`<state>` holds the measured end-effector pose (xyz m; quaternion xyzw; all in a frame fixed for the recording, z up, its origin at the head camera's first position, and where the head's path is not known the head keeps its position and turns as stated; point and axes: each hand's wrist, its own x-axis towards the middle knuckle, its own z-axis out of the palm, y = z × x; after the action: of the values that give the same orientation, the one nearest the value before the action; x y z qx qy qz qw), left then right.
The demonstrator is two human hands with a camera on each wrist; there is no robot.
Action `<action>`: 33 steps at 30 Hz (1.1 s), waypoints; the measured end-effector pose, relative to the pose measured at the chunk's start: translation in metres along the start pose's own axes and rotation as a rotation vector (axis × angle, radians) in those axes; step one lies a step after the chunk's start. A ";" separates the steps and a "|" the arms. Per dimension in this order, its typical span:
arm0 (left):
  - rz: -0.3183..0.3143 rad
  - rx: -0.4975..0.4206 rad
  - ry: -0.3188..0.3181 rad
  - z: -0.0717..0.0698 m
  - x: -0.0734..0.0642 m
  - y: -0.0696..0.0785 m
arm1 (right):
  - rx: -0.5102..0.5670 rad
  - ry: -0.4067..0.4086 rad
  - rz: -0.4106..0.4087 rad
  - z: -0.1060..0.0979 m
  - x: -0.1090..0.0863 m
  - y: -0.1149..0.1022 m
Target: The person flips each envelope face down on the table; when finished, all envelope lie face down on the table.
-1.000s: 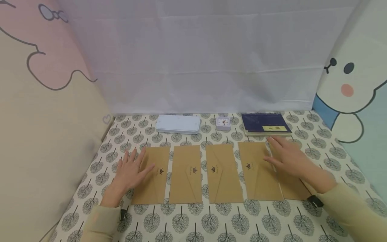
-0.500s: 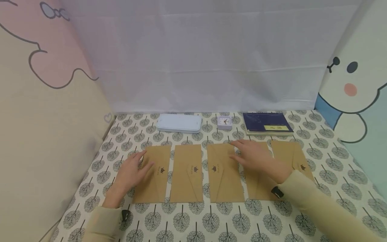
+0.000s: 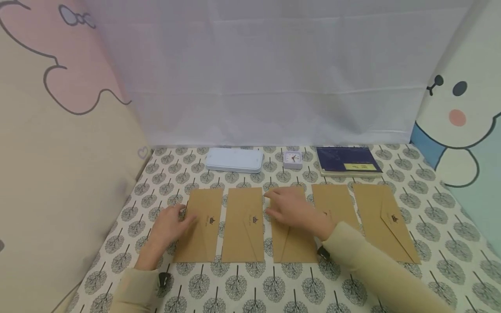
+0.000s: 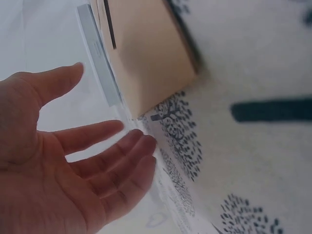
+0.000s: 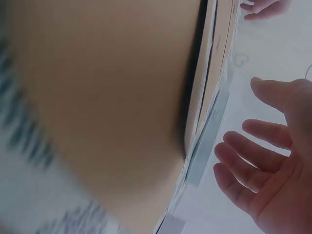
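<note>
Several brown kraft paper envelopes lie in a row across the tablecloth in the head view. My left hand [image 3: 169,227] hovers at the left edge of the leftmost envelope [image 3: 205,234], thumb toward it. In the left wrist view the fingers are spread and loosely bent, holding nothing. My right hand [image 3: 294,209] is over the third envelope [image 3: 291,250] and partly covers it. The right wrist view shows that palm with relaxed fingers and nothing gripped. The second envelope [image 3: 242,230] lies between the hands. A fourth envelope [image 3: 334,200] is partly behind my right forearm; a fifth envelope [image 3: 377,208] lies rightmost.
Along the back of the tablecloth [image 3: 235,291] stand a pale blue case [image 3: 234,160], a small lilac clock [image 3: 292,159] and a dark blue book [image 3: 346,160] with a yellow label. White cloth [image 3: 274,87] hangs behind, and printed panels flank both sides.
My right hand has swept left from the rightmost envelopes to the third one, uncovering the fifth. My left hand stays by the leftmost envelope, its fingers slightly more bent. The envelopes keep their places.
</note>
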<state>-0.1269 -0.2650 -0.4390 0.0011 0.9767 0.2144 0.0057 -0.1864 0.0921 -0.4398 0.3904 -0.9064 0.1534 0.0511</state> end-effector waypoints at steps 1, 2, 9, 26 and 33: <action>-0.015 0.005 -0.016 0.000 0.000 0.000 | -0.020 -0.002 -0.007 0.003 0.003 -0.003; -0.031 0.010 -0.032 0.000 0.000 0.000 | -0.039 -0.013 -0.008 0.006 0.005 -0.007; -0.091 0.004 -0.099 0.001 0.001 0.000 | -0.053 -0.132 -0.016 0.014 0.022 -0.033; -0.140 -0.029 -0.155 -0.001 0.007 -0.007 | -0.121 -0.197 -0.024 0.047 0.057 -0.081; -0.181 -0.047 -0.164 -0.001 0.006 -0.004 | -0.165 -0.260 -0.039 0.052 0.059 -0.093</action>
<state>-0.1333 -0.2687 -0.4394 -0.0696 0.9638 0.2352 0.1048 -0.1589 -0.0253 -0.4541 0.4190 -0.9071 0.0253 -0.0319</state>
